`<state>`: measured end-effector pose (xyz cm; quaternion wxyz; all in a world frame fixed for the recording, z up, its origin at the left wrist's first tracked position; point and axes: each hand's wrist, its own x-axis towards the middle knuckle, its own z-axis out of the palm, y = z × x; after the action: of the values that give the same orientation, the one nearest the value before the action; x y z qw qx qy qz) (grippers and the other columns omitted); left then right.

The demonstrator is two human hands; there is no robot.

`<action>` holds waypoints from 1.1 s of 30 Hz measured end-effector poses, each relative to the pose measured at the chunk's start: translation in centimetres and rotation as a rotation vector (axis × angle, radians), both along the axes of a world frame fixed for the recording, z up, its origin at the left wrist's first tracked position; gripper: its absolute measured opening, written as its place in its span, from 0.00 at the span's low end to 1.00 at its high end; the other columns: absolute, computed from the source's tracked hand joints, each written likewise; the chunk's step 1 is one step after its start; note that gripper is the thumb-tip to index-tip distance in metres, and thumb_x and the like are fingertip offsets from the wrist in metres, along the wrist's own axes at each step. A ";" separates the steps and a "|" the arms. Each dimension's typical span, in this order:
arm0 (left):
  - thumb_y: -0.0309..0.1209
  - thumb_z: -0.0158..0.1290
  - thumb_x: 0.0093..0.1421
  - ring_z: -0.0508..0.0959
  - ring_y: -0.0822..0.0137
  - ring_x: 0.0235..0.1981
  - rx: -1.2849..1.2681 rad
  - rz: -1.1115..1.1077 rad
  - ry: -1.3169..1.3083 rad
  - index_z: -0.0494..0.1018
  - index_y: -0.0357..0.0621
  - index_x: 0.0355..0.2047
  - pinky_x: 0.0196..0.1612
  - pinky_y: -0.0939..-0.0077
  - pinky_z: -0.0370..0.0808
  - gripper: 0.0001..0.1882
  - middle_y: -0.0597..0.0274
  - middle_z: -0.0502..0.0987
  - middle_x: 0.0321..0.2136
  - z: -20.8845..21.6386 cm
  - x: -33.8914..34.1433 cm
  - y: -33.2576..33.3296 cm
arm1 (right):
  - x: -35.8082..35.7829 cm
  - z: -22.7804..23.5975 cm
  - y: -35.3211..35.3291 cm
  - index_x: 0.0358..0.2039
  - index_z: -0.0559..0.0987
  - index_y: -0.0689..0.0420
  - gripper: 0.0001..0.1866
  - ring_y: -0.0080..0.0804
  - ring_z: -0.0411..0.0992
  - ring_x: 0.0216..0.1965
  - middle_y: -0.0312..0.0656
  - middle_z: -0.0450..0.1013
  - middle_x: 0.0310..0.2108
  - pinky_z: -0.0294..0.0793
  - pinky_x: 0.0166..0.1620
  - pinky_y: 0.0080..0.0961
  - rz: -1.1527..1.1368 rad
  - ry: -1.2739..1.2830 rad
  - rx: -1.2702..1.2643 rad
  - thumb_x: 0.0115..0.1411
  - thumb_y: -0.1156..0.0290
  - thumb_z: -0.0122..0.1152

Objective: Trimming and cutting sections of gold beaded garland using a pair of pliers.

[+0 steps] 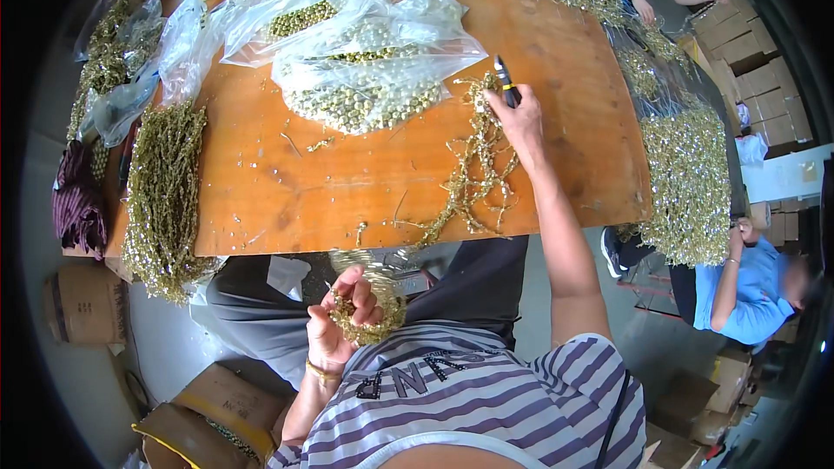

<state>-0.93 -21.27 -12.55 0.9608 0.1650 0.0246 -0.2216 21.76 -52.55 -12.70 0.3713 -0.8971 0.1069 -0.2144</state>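
Observation:
Below the table edge, over my lap, my left hand (349, 317) is closed round a coiled bundle of gold bead garland (382, 317). My right hand (521, 126) reaches across the table, its fingers closed on small pliers (507, 85) with dark, yellow-banded handles. The pliers point away from me. Right beside the thumb lies the top of a tangled gold garland strand (469, 178), which trails down to the table's front edge. Whether my right fingers also pinch that strand I cannot tell.
Clear plastic bags of gold beads (365, 78) cover the back of the wooden table (287, 195). Gold garland bunches (165, 191) hang over the left edge, more (686, 182) at the right. Two people in blue (747, 291) work at the right. Cardboard boxes (87, 304) stand around.

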 end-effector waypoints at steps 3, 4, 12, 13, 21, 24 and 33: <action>0.55 0.48 0.51 0.61 0.75 0.24 -0.014 -0.021 -0.041 0.67 0.42 0.37 0.27 0.81 0.59 0.28 0.65 0.62 0.27 0.7 0.8 0.0 | 0.1 -0.1 1.0 0.25 0.70 0.61 0.16 0.33 0.66 0.23 0.42 0.68 0.19 0.65 0.29 0.30 0.058 -0.017 -0.076 0.41 0.63 0.63; 0.54 0.47 0.53 0.62 0.74 0.24 -0.062 -0.059 -0.092 0.69 0.43 0.32 0.28 0.80 0.60 0.24 0.65 0.63 0.27 0.3 1.0 0.1 | 0.1 -0.3 0.7 0.25 0.70 0.61 0.16 0.33 0.66 0.23 0.42 0.68 0.19 0.65 0.29 0.30 0.056 -0.016 -0.071 0.41 0.63 0.63; 0.51 0.34 0.60 0.61 0.75 0.12 -0.019 -0.093 0.142 0.62 0.46 0.22 0.23 0.78 0.62 0.23 0.66 0.64 0.16 -0.1 2.4 -0.1 | -4.3 2.3 0.1 0.32 0.71 0.56 0.09 0.15 0.63 0.27 0.27 0.66 0.27 0.63 0.32 0.16 0.314 -0.022 0.492 0.48 0.77 0.56; 0.54 0.34 0.59 0.58 0.77 0.09 0.025 -0.064 0.113 0.62 0.46 0.22 0.20 0.79 0.61 0.24 0.69 0.62 0.13 0.3 3.0 -0.4 | -5.2 2.5 0.3 0.32 0.70 0.57 0.09 0.15 0.63 0.28 0.29 0.66 0.27 0.63 0.33 0.15 0.359 -0.007 0.630 0.48 0.77 0.56; 0.35 0.50 0.56 0.66 0.78 0.18 0.665 -0.193 0.038 0.69 0.35 0.35 0.22 0.85 0.65 0.14 0.66 0.68 0.19 2.1 11.1 -3.0 | -11.5 4.3 6.3 0.34 0.66 0.59 0.11 0.31 0.68 0.38 0.38 0.65 0.29 0.65 0.44 0.29 0.763 0.106 0.804 0.48 0.83 0.51; 0.35 0.50 0.56 0.68 0.78 0.18 0.600 -0.255 0.031 0.69 0.32 0.36 0.20 0.86 0.65 0.16 0.64 0.71 0.22 2.2 11.9 -4.3 | -12.8 2.6 7.7 0.30 0.67 0.60 0.09 0.29 0.68 0.37 0.39 0.68 0.29 0.67 0.42 0.26 0.840 0.109 0.644 0.47 0.84 0.53; 0.29 0.53 0.53 0.67 0.81 0.21 1.010 -0.235 -0.247 0.72 0.37 0.35 0.23 0.87 0.64 0.11 0.69 0.71 0.22 1.1 12.2 -5.5 | -13.6 2.3 8.6 0.32 0.70 0.59 0.12 0.21 0.69 0.33 0.38 0.69 0.30 0.68 0.37 0.20 1.007 0.104 0.182 0.45 0.78 0.60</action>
<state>11.28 -26.73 -11.50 0.7261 0.6335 -0.0037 -0.2674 8.13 -43.99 -10.40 0.4994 -0.8109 -0.3015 0.0461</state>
